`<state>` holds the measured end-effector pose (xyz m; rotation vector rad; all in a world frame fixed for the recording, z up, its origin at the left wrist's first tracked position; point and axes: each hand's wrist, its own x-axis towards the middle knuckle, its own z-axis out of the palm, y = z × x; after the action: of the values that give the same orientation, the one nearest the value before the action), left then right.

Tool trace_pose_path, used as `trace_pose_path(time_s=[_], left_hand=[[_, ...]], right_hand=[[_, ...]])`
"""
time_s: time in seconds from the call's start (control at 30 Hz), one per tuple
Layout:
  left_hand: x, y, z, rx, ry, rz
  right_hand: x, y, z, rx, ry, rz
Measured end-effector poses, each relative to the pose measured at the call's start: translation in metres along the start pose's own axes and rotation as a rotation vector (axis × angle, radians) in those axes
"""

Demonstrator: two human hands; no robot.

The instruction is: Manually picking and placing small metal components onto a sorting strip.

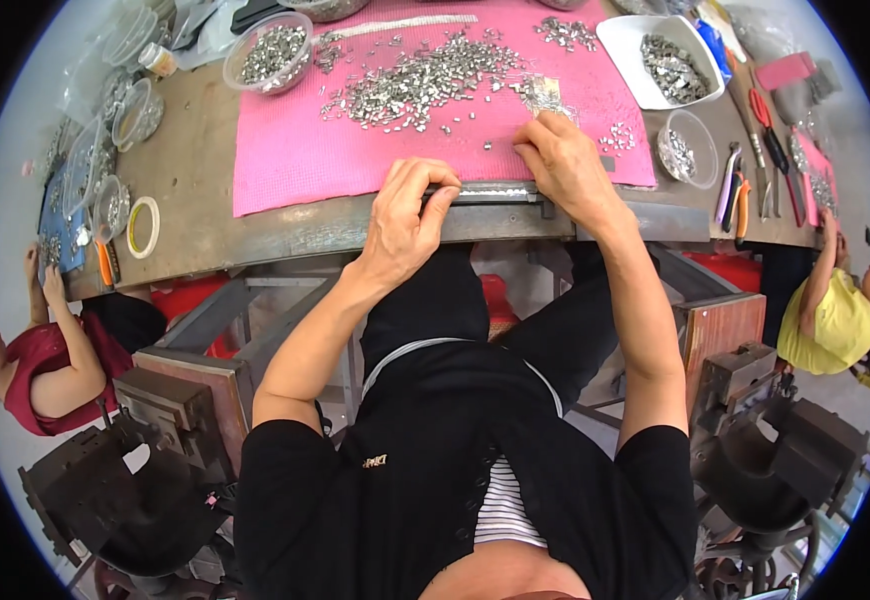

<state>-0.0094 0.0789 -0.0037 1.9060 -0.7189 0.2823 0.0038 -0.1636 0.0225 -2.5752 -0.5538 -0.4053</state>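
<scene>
A narrow metal rail (495,197) with a row of small shiny pieces along it lies at the table's front edge. My left hand (405,212) is closed at the rail's left end, thumb and forefinger together; what they hold is too small to make out. Over the mat's near right part, my right hand (565,165) is pinched, its fingertips hiding whatever is between them. Just beyond those fingertips is a small patch of fine metal bits (547,95). A large heap of small silvery metal pieces (425,82) spreads over the pink mat (290,150).
Round clear tubs of metal pieces stand left (270,57) and right (687,150), near a white tray (620,45). Pliers (728,190) and red-handled cutters (770,125) lie at right; a tape roll (143,226) lies left. Two other people work at either side.
</scene>
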Motion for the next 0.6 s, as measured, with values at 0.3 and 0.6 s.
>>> trace_pose_path(time_s=[0.3, 0.6], left_hand=[[-0.003, 0.005, 0.000, 0.219, -0.015, 0.107], [-0.009, -0.009, -0.003, 0.267, 0.008, 0.225]], right_hand=[[-0.034, -0.028, -0.011, 0.461, 0.191, 0.345], [-0.055, -0.035, 0.010, 0.474, 0.297, 0.285]])
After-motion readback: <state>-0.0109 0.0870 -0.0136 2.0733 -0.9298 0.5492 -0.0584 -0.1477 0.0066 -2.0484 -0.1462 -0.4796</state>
